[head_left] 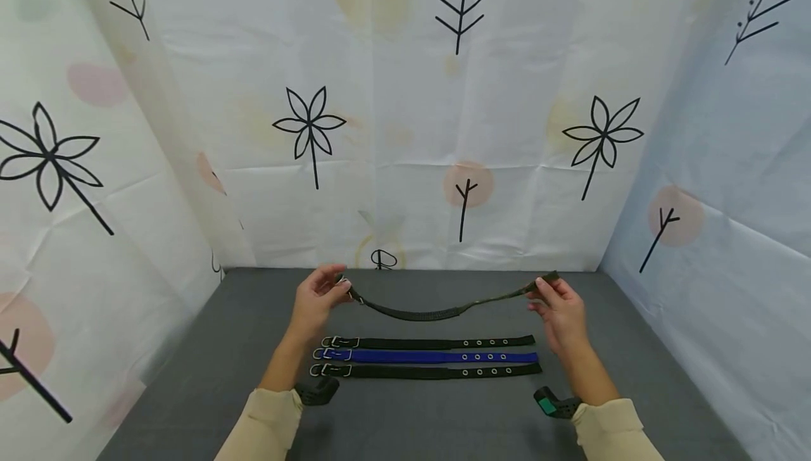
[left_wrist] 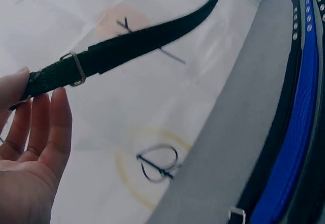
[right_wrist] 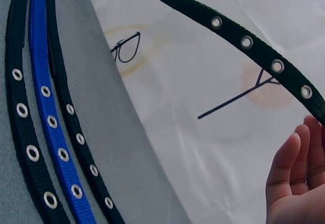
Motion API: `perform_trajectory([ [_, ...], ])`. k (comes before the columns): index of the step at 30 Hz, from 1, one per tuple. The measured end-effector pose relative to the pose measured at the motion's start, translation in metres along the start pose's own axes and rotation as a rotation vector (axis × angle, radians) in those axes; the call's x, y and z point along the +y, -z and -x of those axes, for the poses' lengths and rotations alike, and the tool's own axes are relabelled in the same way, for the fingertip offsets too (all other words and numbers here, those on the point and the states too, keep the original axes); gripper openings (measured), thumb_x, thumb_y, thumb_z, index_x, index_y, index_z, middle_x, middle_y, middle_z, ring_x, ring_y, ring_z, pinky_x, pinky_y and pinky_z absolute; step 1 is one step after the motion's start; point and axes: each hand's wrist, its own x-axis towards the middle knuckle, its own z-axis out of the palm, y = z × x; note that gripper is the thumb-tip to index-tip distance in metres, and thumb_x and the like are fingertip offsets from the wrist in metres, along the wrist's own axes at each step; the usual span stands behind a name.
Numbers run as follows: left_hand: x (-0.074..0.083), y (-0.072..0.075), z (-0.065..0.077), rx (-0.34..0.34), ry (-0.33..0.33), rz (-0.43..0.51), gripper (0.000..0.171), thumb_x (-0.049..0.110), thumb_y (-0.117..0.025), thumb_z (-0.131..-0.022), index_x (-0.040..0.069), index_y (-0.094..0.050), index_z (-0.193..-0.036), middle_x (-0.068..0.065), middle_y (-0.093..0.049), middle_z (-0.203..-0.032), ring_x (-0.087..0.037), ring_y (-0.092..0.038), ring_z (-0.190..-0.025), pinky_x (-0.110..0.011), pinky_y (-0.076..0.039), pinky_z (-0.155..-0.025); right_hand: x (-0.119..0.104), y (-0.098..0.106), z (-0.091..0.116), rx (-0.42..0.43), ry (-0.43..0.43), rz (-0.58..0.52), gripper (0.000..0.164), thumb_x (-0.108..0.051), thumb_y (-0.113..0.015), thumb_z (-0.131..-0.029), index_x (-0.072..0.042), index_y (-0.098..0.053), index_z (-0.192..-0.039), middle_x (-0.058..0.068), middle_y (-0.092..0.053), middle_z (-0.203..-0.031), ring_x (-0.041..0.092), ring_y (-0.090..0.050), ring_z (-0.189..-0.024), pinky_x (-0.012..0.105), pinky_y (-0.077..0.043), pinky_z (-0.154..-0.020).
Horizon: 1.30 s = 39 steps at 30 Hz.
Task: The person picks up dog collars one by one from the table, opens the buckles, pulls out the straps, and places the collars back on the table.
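A dark green collar sags between my two hands above the far part of the table. My left hand pinches its buckle end; a metal loop shows just past the fingertips in the left wrist view. The other end, with metal eyelets, is pinched by my right hand. Nearer to me, three collars lie flat side by side: a dark one, a blue one and another dark one. Their buckles are at the left, their eyelets at the right.
The grey table runs back to a white cloth wall printed with plants. Similar cloth hangs at the left and right. A black device sits at my left wrist, another at my right.
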Motion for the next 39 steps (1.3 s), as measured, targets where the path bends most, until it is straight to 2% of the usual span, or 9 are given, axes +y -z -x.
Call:
perform_trajectory([
  [4,-0.011,0.012,-0.001,0.058,0.108,0.002,0.019,-0.006,-0.065,-0.090,-0.005,-0.062,-0.109,-0.009,-0.059,-0.088,-0.017,-0.066,-0.073,-0.037,-0.057,-0.073,0.004,0.006,-0.004,0.093,-0.073,0.118,0.016,-0.010,-0.066,-0.093,-0.011,-0.063,-0.078,-0.001,-0.065,-0.071,0.011,-0.061,-0.068,0.024,-0.047,-0.057],
  [9,-0.028,0.029,-0.003,0.119,0.251,-0.054,0.020,-0.001,-0.066,-0.091,-0.010,-0.058,-0.107,-0.008,-0.061,-0.087,-0.018,-0.069,-0.070,-0.041,-0.056,-0.076,0.017,0.018,-0.012,0.091,-0.169,0.470,0.017,-0.020,-0.070,-0.092,-0.012,-0.062,-0.080,-0.007,-0.065,-0.073,0.013,-0.058,-0.073,0.026,-0.047,-0.061],
  [13,-0.044,0.044,-0.004,0.123,0.348,-0.191,0.026,0.007,-0.070,-0.090,-0.009,-0.060,-0.108,-0.010,-0.065,-0.086,-0.023,-0.069,-0.071,-0.042,-0.056,-0.074,0.029,0.028,-0.017,0.017,-0.230,0.715,0.021,-0.024,-0.071,-0.091,-0.007,-0.064,-0.082,-0.005,-0.059,-0.073,0.016,-0.050,-0.067,0.030,-0.044,-0.061],
  [18,-0.059,0.056,-0.004,0.121,0.424,-0.443,0.022,0.013,-0.074,-0.088,-0.004,-0.066,-0.099,-0.011,-0.066,-0.081,-0.024,-0.063,-0.068,-0.034,-0.054,-0.060,0.043,0.032,-0.022,-0.041,-0.238,0.922,0.026,-0.024,-0.070,-0.091,0.002,-0.066,-0.090,0.001,-0.053,-0.073,0.017,-0.045,-0.065,0.034,-0.037,-0.062],
  [20,-0.063,0.057,-0.004,0.122,0.429,-0.546,0.019,0.014,-0.075,-0.087,-0.002,-0.067,-0.093,-0.009,-0.065,-0.078,-0.021,-0.059,-0.064,-0.031,-0.051,-0.056,0.048,0.032,-0.024,-0.057,-0.216,0.983,0.027,-0.023,-0.069,-0.091,0.003,-0.067,-0.090,0.005,-0.056,-0.078,0.020,-0.046,-0.071,0.035,-0.037,-0.064],
  [25,-0.069,0.056,-0.003,0.115,0.417,-0.803,0.018,0.018,-0.076,-0.086,0.003,-0.067,-0.085,-0.006,-0.064,-0.077,-0.019,-0.056,-0.062,-0.033,-0.047,-0.055,0.060,0.031,-0.030,-0.099,-0.183,1.091,0.026,-0.019,-0.068,-0.091,0.002,-0.064,-0.075,0.013,-0.064,-0.091,0.024,-0.050,-0.077,0.034,-0.036,-0.063],
  [28,-0.070,0.055,-0.002,0.117,0.400,-0.913,0.018,0.019,-0.076,-0.086,0.004,-0.067,-0.081,-0.007,-0.064,-0.076,-0.021,-0.056,-0.065,-0.036,-0.045,-0.057,0.066,0.032,-0.032,-0.119,-0.201,1.129,0.026,-0.017,-0.068,-0.090,0.000,-0.063,-0.071,0.011,-0.065,-0.084,0.022,-0.051,-0.072,0.032,-0.037,-0.061],
  [33,-0.069,0.052,-0.001,0.131,0.378,-0.997,0.019,0.018,-0.077,-0.085,0.005,-0.066,-0.078,-0.006,-0.064,-0.076,-0.024,-0.056,-0.069,-0.041,-0.046,-0.062,0.069,0.031,-0.033,-0.120,-0.219,1.132,0.026,-0.015,-0.070,-0.088,-0.003,-0.060,-0.066,0.002,-0.052,-0.065,0.018,-0.044,-0.061,0.031,-0.035,-0.056],
  [39,-0.072,0.046,0.003,0.111,0.345,-1.011,0.019,0.016,-0.078,-0.083,0.006,-0.064,-0.074,-0.005,-0.062,-0.073,-0.023,-0.055,-0.067,-0.042,-0.047,-0.063,0.067,0.037,-0.030,-0.140,-0.189,1.200,0.030,-0.012,-0.071,-0.085,-0.005,-0.054,-0.061,0.002,-0.049,-0.062,0.018,-0.040,-0.058,0.031,-0.034,-0.055],
])
